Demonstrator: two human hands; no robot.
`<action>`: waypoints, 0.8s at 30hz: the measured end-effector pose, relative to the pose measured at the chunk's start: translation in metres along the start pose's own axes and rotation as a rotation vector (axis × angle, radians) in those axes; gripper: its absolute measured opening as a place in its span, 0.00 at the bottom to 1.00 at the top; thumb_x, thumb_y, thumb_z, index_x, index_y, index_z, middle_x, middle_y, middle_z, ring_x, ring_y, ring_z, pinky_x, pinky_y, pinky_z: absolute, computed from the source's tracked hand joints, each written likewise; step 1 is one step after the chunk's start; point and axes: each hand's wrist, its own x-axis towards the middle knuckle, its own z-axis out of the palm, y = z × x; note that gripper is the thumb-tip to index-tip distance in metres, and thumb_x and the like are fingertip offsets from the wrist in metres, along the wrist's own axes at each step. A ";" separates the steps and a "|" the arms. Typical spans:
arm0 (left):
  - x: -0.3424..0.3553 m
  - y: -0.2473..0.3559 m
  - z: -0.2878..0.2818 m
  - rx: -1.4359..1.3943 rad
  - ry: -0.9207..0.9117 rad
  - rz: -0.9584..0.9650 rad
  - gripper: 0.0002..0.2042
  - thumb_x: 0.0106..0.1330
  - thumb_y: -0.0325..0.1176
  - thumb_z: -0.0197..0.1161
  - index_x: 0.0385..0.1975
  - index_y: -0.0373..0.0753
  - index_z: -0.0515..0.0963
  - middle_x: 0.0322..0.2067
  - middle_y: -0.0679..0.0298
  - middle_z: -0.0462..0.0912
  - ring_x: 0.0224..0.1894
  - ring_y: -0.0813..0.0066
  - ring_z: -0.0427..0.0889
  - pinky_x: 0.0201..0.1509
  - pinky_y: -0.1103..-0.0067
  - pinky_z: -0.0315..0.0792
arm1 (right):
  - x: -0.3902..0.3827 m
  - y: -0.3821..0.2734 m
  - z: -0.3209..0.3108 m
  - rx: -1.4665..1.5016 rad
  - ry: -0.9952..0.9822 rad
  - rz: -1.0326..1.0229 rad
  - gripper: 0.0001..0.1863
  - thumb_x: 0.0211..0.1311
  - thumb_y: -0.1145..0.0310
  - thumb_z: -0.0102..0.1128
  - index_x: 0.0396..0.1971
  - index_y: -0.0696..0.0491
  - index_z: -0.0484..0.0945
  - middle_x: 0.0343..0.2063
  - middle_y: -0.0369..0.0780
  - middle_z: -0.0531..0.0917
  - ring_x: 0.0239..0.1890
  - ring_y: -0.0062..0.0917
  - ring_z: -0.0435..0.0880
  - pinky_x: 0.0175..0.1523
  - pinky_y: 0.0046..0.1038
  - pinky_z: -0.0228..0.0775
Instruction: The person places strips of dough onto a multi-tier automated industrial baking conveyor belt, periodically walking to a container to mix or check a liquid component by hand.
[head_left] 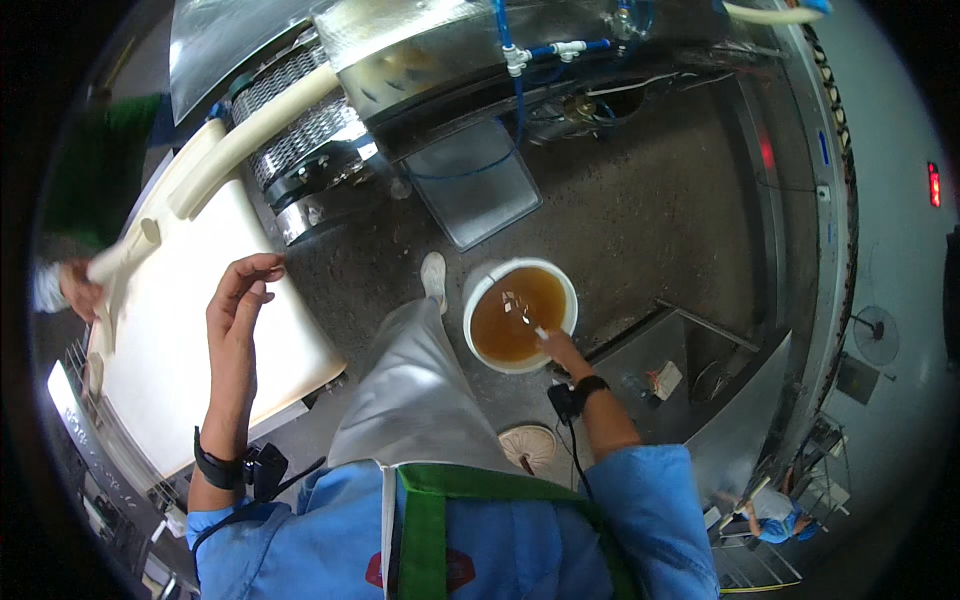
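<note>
My left hand (242,305) hangs over the white belt (220,350) with its fingers loosely curled and apart, holding nothing visible. Down at a white bucket (470,325) on the floor, filled with amber-brown liquid (500,335), my right hand (562,352) grips a small white handle (540,333) at the liquid's right side. Whatever is on the handle's far end is hidden or lost in reflections. A co-worker's hand (78,290) at the far left holds a pale dough-like roll (125,250) over the belt.
A steel machine (400,50) with blue tubing and a long pale dough strand (250,135) spans the top. Below it sits a grey tray (470,180). A steel trough (650,375) is right of the bucket; another person (775,515) works at lower right. My feet are beside the bucket.
</note>
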 end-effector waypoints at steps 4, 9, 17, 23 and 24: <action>-0.006 0.004 -0.009 -0.026 0.139 0.013 0.12 0.56 0.37 0.45 0.36 0.41 0.71 0.38 0.64 0.73 0.43 0.76 0.69 0.45 0.80 0.61 | 0.006 -0.085 -0.036 -0.081 0.082 -0.147 0.24 0.44 0.56 0.53 0.41 0.56 0.67 0.36 0.47 0.74 0.38 0.34 0.73 0.41 0.27 0.64; -0.032 -0.005 -0.012 -0.011 0.235 -0.018 0.13 0.57 0.37 0.45 0.38 0.41 0.70 0.41 0.64 0.71 0.45 0.75 0.68 0.45 0.80 0.60 | 0.067 -0.120 -0.080 -0.337 0.120 -0.232 0.19 0.42 0.56 0.53 0.27 0.57 0.73 0.25 0.46 0.77 0.29 0.36 0.75 0.35 0.32 0.65; -0.149 -0.045 0.028 -0.125 0.769 -0.230 0.12 0.58 0.36 0.46 0.39 0.41 0.71 0.41 0.64 0.71 0.45 0.76 0.68 0.45 0.82 0.61 | 0.123 -0.244 -0.137 -0.875 -0.071 -0.382 0.15 0.39 0.61 0.53 0.28 0.55 0.75 0.28 0.46 0.77 0.33 0.37 0.75 0.39 0.33 0.66; -0.199 -0.056 0.103 -0.301 0.925 -0.437 0.11 0.58 0.35 0.46 0.38 0.41 0.70 0.40 0.65 0.72 0.43 0.79 0.69 0.44 0.83 0.61 | 0.156 -0.280 -0.145 -1.182 -0.085 -0.513 0.15 0.40 0.62 0.53 0.29 0.54 0.76 0.31 0.44 0.77 0.36 0.36 0.75 0.41 0.32 0.66; -0.197 -0.053 0.110 -0.330 0.952 -0.460 0.11 0.58 0.34 0.46 0.38 0.41 0.70 0.40 0.65 0.72 0.43 0.79 0.69 0.43 0.84 0.61 | 0.164 -0.282 -0.146 -1.226 -0.121 -0.544 0.16 0.39 0.62 0.54 0.29 0.55 0.76 0.31 0.45 0.76 0.36 0.36 0.75 0.41 0.32 0.66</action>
